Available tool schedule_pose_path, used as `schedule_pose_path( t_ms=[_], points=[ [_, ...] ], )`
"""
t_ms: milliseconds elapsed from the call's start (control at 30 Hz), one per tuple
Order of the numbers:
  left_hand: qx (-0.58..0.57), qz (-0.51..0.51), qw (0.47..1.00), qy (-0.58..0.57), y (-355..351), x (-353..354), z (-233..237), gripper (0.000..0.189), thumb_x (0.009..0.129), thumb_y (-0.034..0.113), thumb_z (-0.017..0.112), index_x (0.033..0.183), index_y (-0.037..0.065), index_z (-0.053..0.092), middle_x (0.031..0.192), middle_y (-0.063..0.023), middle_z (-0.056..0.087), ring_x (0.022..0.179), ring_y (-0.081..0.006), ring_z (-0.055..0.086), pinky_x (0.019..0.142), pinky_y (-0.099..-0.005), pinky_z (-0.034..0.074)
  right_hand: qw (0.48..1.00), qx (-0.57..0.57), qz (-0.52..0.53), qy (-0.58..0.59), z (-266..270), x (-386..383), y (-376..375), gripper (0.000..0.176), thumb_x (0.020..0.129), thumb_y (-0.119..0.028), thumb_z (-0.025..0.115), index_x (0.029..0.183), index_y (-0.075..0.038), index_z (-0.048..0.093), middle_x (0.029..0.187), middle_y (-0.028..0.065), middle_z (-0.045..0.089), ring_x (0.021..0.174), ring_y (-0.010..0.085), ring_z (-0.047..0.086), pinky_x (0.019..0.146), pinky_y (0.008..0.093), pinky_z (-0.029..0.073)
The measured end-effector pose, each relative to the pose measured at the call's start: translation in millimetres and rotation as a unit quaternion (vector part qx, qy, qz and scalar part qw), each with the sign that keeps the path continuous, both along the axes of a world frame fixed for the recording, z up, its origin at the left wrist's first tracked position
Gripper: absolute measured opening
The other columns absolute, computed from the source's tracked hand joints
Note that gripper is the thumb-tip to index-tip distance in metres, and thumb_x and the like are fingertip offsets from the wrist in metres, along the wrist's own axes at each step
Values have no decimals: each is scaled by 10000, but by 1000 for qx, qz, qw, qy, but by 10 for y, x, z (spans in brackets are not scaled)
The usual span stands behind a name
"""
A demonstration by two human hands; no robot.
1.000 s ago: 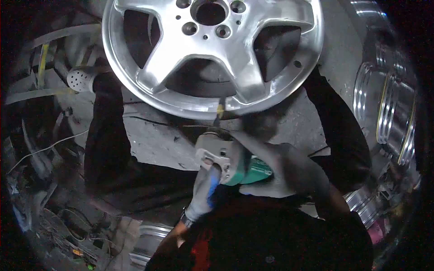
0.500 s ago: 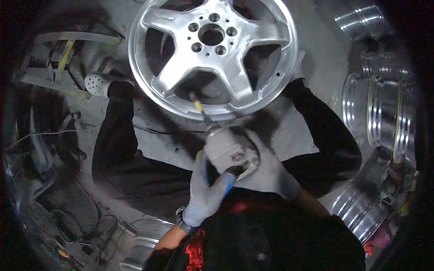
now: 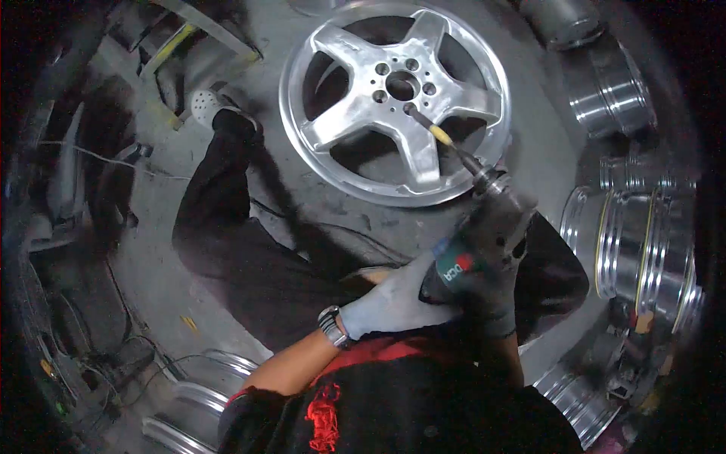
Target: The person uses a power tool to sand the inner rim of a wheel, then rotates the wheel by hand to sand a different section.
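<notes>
A five-spoke alloy wheel (image 3: 408,136) lies face up on the floor ahead of me, its spokes bare and shiny. The die grinder (image 3: 463,271), dark green and black with DCA lettering, slants over its near right side. A thin bit with a yellow band (image 3: 440,135) sticks out of the grinder, its tip overlapping a lug hole beside the hub. My left hand (image 3: 393,303), in a grey glove, is closed round the tool's left side. In shadow on the other side, my right hand (image 3: 497,314) is wrapped against the grinder, its fingers largely hidden.
More polished rims (image 3: 631,242) stand along the right, with others (image 3: 200,393) at the lower left. A metal frame with yellow marks (image 3: 170,57) is at the upper left. Cables (image 3: 355,231) run over the floor near my bent legs.
The grinder has swung up and right, its bit going from the wheel's near edge to the lug holes. Both hands moved with it; the view shifted, putting the wheel further right.
</notes>
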State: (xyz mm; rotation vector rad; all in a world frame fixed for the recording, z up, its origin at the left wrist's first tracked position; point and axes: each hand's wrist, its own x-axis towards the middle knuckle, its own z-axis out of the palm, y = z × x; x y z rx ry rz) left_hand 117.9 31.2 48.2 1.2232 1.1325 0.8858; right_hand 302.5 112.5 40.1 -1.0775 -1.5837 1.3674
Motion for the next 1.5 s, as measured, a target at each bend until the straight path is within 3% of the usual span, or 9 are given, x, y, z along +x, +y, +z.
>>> schedule_pose_path(
  t_ms=[133, 300, 400, 633, 833, 1033, 1133, 1300, 1500],
  points=[
    [8, -34, 999, -18, 26, -34, 93, 1031, 791, 290, 824, 1564, 4, 205, 1369, -261, 566, 1258, -399, 570, 1059, -418, 461, 997, -65, -2, 44, 185, -88, 20, 534, 784, -223, 817, 1233, -22, 609, 1231, 109, 657, 1095, 245, 653, 949, 403, 537],
    [206, 89, 968, 111, 46, 240, 85, 687, 757, 386, 853, 1257, 8, 569, 1113, -214, 682, 1031, -356, 689, 888, -434, 546, 986, -143, -52, 65, 608, -283, 189, 500, 948, -304, 632, 1273, 68, 554, 1133, 202, 668, 931, 272, 699, 791, 390, 592],
    [77, 122, 974, 176, 80, 434, 10, 593, 757, 393, 853, 1137, 8, 609, 1054, -197, 676, 936, -347, 706, 809, -429, 569, 981, -92, 16, 171, 620, -297, 200, 498, 949, -289, 629, 1267, 84, 542, 1073, 197, 672, 859, 278, 708, 735, 386, 598],
    [183, 191, 952, 155, 34, 583, -6, 579, 765, 409, 836, 1099, 4, 591, 1003, -186, 664, 841, -359, 701, 733, -425, 577, 988, -108, 27, 108, 730, -202, 210, 740, 883, -492, 727, 1332, 43, 485, 1120, 139, 624, 922, 242, 661, 817, 400, 580],
    [180, 197, 956, 122, -33, 683, 32, 587, 770, 410, 833, 1098, -11, 589, 1003, -192, 654, 876, -372, 683, 733, -427, 567, 986, -107, 35, 126, 703, -57, 144, 746, 954, -607, 553, 1366, 9, 473, 1146, 141, 603, 939, 248, 643, 808, 396, 562],
    [324, 211, 916, 107, 41, 597, 358, 625, 786, 418, 826, 1155, -24, 583, 982, -209, 652, 812, -373, 680, 702, -420, 559, 905, -191, 85, 371, 868, -30, 266, 709, 1005, -565, 477, 1399, 24, 466, 1143, 202, 627, 944, 333, 676, 818, 469, 582],
    [436, 219, 868, 97, 116, 529, 376, 557, 825, 364, 809, 1179, -5, 588, 989, -209, 665, 834, -345, 693, 712, -402, 556, 933, -199, 121, 273, 1063, 65, 554, 650, 1031, -530, 445, 1385, 14, 492, 1143, 209, 639, 934, 308, 695, 796, 456, 600],
    [183, 128, 975, -10, 376, 235, 92, 426, 889, 210, 754, 1236, 32, 583, 1071, -203, 672, 930, -301, 706, 779, -391, 549, 989, -115, 83, 45, 1244, -169, 1068, 602, 1018, -530, 493, 1272, 8, 584, 1026, 159, 687, 817, 251, 713, 723, 385, 620],
    [154, 230, 945, -177, 851, 279, -357, 317, 979, 191, 645, 1246, 35, 578, 1074, -120, 642, 991, -191, 614, 851, -337, 498, 978, -195, 67, -39, 945, -339, 1347, 417, 977, -335, 645, 1240, -17, 585, 983, 105, 694, 770, 186, 710, 653, 335, 611]
  ],
)
